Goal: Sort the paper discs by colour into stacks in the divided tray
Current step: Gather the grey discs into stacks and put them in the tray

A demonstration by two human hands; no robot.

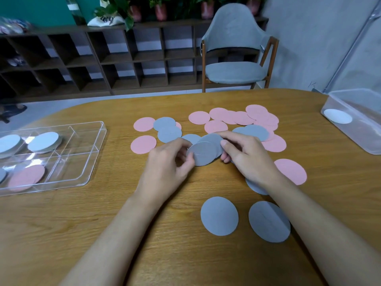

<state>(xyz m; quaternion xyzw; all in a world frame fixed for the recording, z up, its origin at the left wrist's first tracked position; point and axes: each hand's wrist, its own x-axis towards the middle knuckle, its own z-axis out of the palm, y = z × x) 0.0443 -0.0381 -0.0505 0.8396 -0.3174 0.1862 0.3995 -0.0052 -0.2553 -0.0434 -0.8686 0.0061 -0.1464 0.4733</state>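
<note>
Pink discs [241, 118] and grey discs [169, 129] lie scattered over the wooden table [185, 254]. My left hand [167, 168] and my right hand [245, 153] meet at the table's middle, both pinching a small stack of grey discs [203, 153] held just above the surface. Two grey discs [219, 216] lie flat close to me, one partly under my right forearm. A clear divided tray [82, 129] sits at the left. It holds white disc stacks [44, 141] in its far compartments, and a pink stack [26, 176] in a near compartment.
A clear plastic box [369, 131] with a white disc [338, 116] inside stands at the right edge. A grey chair [235, 71] and a dark shelf unit [123, 58] stand beyond the table. A single pink disc [292, 171] lies right of my right wrist.
</note>
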